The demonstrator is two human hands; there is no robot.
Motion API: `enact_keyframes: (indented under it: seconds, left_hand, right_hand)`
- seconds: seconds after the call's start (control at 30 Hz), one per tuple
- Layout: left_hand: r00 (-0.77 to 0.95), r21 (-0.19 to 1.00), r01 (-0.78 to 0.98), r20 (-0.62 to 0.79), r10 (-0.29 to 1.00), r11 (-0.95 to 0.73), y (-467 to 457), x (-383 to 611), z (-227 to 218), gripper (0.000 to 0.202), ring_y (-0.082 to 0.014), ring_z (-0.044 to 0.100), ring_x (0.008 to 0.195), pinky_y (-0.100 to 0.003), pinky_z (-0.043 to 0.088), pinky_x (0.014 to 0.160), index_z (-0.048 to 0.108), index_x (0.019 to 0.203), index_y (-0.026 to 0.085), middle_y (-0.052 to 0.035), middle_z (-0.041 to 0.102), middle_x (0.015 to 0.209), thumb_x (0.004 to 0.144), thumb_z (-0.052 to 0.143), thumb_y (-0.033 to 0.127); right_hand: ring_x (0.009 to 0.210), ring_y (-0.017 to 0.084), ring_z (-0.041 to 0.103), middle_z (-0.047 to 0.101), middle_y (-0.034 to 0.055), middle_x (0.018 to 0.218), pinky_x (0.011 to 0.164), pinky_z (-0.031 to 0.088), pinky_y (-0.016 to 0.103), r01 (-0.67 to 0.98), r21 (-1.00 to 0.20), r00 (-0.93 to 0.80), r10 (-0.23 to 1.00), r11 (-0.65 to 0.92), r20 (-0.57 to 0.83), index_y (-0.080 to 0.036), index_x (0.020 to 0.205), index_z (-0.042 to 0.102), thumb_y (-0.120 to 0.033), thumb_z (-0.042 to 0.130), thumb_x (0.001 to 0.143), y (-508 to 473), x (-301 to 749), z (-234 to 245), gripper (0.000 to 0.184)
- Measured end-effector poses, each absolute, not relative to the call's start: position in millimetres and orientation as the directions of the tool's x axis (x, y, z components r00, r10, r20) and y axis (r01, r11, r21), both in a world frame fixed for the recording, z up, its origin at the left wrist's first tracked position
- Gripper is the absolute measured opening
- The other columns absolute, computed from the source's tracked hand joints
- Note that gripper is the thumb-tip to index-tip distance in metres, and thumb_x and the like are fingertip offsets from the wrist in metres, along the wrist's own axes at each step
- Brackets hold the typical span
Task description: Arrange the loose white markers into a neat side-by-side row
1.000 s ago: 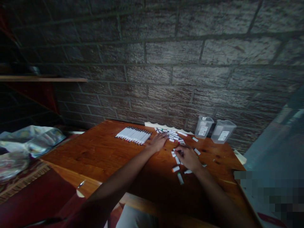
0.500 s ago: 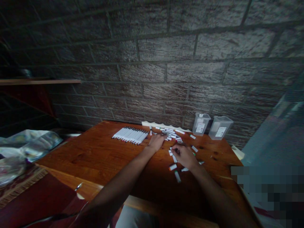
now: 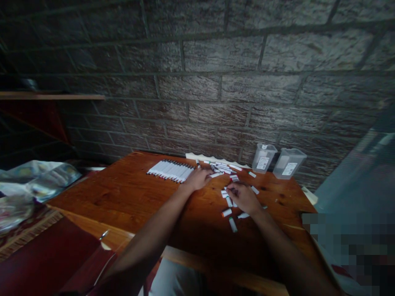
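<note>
My left hand (image 3: 198,179) is at the pile's left side, its fingers closed at the end of a white marker (image 3: 217,174). My right hand (image 3: 245,197) is closed in a pinch over the nearer loose markers; whatever its fingertips hold is hidden. White pieces (image 3: 224,193) lie right by those fingertips. Left of my hands, a tidy row of white markers (image 3: 171,170) with dark ends lies side by side. Behind my hands are several loose markers (image 3: 224,167). Closer to me lie an orange-ended marker (image 3: 226,212) and a green-ended one (image 3: 233,225).
Two clear plastic containers (image 3: 264,158) with labels stand at the back right of the wooden table (image 3: 117,201). A wavy white strip (image 3: 212,158) runs along the brick wall (image 3: 197,90). Plastic bags (image 3: 46,181) lie left of the table, below a shelf (image 3: 52,96).
My left hand has drawn back leftward from the pile, with a marker now at its fingertips. My right hand stays over the nearer markers, and the view has shifted slightly.
</note>
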State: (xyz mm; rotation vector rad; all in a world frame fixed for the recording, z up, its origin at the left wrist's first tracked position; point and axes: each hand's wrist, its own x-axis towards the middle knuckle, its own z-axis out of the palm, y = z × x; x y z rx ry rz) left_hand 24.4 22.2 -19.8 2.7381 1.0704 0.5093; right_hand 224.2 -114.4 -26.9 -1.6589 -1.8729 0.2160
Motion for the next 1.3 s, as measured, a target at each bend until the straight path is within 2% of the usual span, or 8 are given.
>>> enact_keyframes:
  seconds: [0.13, 0.23, 0.37, 0.7, 0.93, 1.1, 1.23, 1.3]
  left_hand:
    - [0.7, 0.594, 0.398, 0.296, 0.65, -0.699, 38.3, 15.7, -24.2, 0.029, -0.0193, 0.067, 0.089, -0.031, 0.05, 0.084, 0.067, 0.11, 0.018, -0.0072, 0.073, 0.097, 0.088, 0.056, 0.033]
    - [0.664, 0.836, 0.164, 0.299, 0.685, -0.523, 42.9, 14.8, -25.1, 0.045, -0.0174, 0.068, 0.085, -0.03, 0.051, 0.081, 0.059, 0.12, 0.013, -0.0083, 0.072, 0.095, 0.085, 0.062, 0.041]
    - [0.651, 0.973, -0.039, 0.197, 0.733, -0.227, 35.3, 16.1, -17.7, 0.068, -0.021, 0.07, 0.09, -0.031, 0.053, 0.077, 0.044, 0.134, 0.018, -0.0102, 0.069, 0.107, 0.077, 0.071, 0.044]
    - [0.682, 0.988, -0.13, 0.15, 0.716, -0.084, 22.8, 15.3, -4.2, 0.051, -0.0254, 0.068, 0.103, -0.037, 0.053, 0.088, 0.059, 0.115, 0.013, -0.0164, 0.066, 0.121, 0.072, 0.078, 0.033]
    - [0.711, 0.985, -0.153, 0.169, 0.682, -0.084, 25.7, 14.3, -8.9, 0.054, -0.0224, 0.066, 0.107, -0.035, 0.05, 0.093, 0.053, 0.122, 0.017, -0.0147, 0.069, 0.115, 0.076, 0.076, 0.034]
    - [0.69, 0.985, -0.122, 0.171, 0.703, -0.119, 29.0, 15.1, -12.3, 0.047, -0.0199, 0.066, 0.103, -0.034, 0.049, 0.093, 0.06, 0.115, 0.016, -0.0133, 0.066, 0.12, 0.076, 0.074, 0.036]
    - [0.651, 0.942, 0.076, 0.202, 0.732, -0.328, 34.4, 8.7, -12.9, 0.034, -0.0183, 0.066, 0.092, -0.031, 0.051, 0.084, 0.067, 0.105, 0.014, -0.0092, 0.071, 0.106, 0.077, 0.069, 0.034]
    - [0.662, 0.81, 0.284, 0.222, 0.716, -0.513, 36.3, 2.2, -11.1, 0.023, -0.0177, 0.065, 0.085, -0.027, 0.05, 0.079, 0.071, 0.092, 0.014, -0.0062, 0.073, 0.093, 0.078, 0.064, 0.031]
  right_hand:
    - [0.081, 0.016, 0.067, 0.074, 0.0038, 0.09, 0.081, 0.048, 0.027, 0.832, -0.524, -0.007, 0.949, 0.18, 0.316, -0.021, 0.092, 0.072, -0.028, 0.053, 0.089, -113.5, 224.6, -28.2, 0.021]
    - [0.084, 0.017, 0.068, 0.074, 0.0041, 0.092, 0.083, 0.048, 0.027, 0.832, -0.523, -0.01, 0.947, 0.186, 0.322, -0.021, 0.093, 0.072, -0.029, 0.053, 0.089, -112.7, 224.4, -29.4, 0.021]
    - [0.085, 0.017, 0.068, 0.074, 0.0045, 0.093, 0.083, 0.048, 0.027, 0.834, -0.515, -0.023, 0.946, 0.197, 0.324, -0.021, 0.092, 0.072, -0.03, 0.052, 0.09, -113.6, 223.0, -27.9, 0.022]
    - [0.082, 0.017, 0.067, 0.074, 0.0039, 0.09, 0.078, 0.048, 0.027, 0.824, -0.537, -0.013, 0.953, 0.181, 0.301, -0.021, 0.093, 0.072, -0.031, 0.052, 0.09, -115.4, 221.7, -25.8, 0.023]
    - [0.082, 0.017, 0.067, 0.074, 0.0032, 0.092, 0.078, 0.048, 0.028, 0.829, -0.534, 0.001, 0.954, 0.168, 0.301, -0.022, 0.091, 0.072, -0.032, 0.052, 0.09, -116.3, 220.4, -24.7, 0.023]
    - [0.086, 0.018, 0.067, 0.074, 0.0031, 0.092, 0.08, 0.047, 0.028, 0.822, -0.542, -0.006, 0.955, 0.173, 0.296, -0.022, 0.093, 0.072, -0.031, 0.052, 0.09, -117.0, 220.8, -24.3, 0.022]
    - [0.085, 0.018, 0.067, 0.074, 0.0036, 0.091, 0.081, 0.047, 0.029, 0.819, -0.546, -0.005, 0.953, 0.177, 0.302, -0.021, 0.093, 0.072, -0.032, 0.052, 0.091, -116.3, 221.2, -26.1, 0.023]
    - [0.085, 0.018, 0.067, 0.074, 0.0038, 0.092, 0.081, 0.047, 0.028, 0.813, -0.551, -0.007, 0.949, 0.188, 0.315, -0.021, 0.092, 0.072, -0.032, 0.052, 0.09, -116.0, 221.4, -26.9, 0.023]
